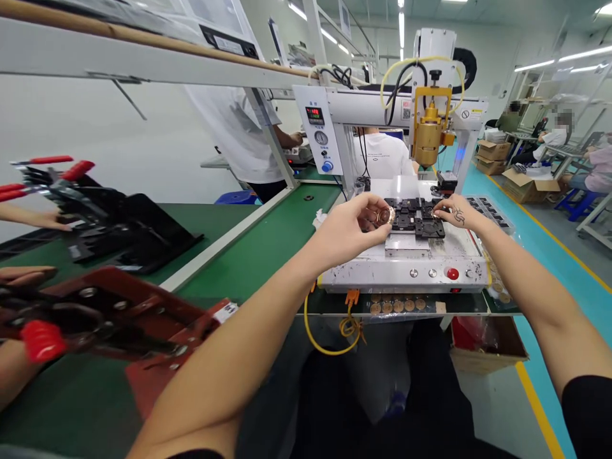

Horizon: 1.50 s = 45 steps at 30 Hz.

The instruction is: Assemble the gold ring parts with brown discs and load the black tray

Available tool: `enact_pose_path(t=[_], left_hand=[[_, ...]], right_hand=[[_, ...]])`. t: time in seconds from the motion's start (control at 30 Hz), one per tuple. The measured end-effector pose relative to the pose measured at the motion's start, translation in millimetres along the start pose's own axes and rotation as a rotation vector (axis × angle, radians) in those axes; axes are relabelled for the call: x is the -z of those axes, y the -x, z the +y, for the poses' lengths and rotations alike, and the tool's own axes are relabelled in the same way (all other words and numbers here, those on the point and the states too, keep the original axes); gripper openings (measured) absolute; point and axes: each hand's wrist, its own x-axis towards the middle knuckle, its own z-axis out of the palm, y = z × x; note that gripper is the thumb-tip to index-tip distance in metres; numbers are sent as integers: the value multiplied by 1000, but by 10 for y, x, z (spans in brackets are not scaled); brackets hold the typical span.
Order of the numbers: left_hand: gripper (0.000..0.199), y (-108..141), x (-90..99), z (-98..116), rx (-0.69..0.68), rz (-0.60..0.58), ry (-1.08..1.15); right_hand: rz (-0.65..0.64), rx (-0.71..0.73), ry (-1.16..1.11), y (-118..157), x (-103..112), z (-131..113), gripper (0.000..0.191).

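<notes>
My left hand (351, 226) holds a round gold-coloured part (384, 217), much like a watch case, between thumb and fingers. It is at the left side of a black fixture (405, 220) on the dispensing machine's white bed. At the fixture's right side, my right hand (458, 211) has its fingertips pinched together over one of the round nests. A small shiny bit shows at those fingertips, too little to name. Above and behind both hands hangs the machine's gold dispensing head (427, 137).
A control box (318, 131) stands at the machine's left. Right of the bed lies a clear tray (490, 213) of dark parts. Round discs (396, 306) lie below the front panel. At left, another person's hands are near black and red toggle-clamp fixtures (138, 223) on the green bench.
</notes>
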Motion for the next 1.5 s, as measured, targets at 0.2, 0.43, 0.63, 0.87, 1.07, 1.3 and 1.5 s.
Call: enact_pose_path(t=[0.2,0.43,0.63,0.87,1.07,1.3,1.5], left_hand=[[31,680,-315,-151,41,68,27],[29,1154,-1120,-774,85,-374,177],[32,1291,-1648,-1238,-11,-542,14],[37,1470,-1669,-1306,-54,-587,39],[34,1460,-1688,-1322,-55,-579,33],[32,1446,-1639,-1296,-48,-604,64],[32,1485,-1616,-1273,-37,-602,104]], right_hand=[[418,-67,14,1354,-61,-174,25],[587,-244,57,2345,-397,-373,34],[145,-112,-221,2492,-801,-894,24],[-79,-3,-182,2530,-1360,-777,26],[-150,44,-61,2552,-1468,-735,32],[-140,98,-39,2586,-1446,-719,31],[-76,159,43,2675,-1519,-703,32]])
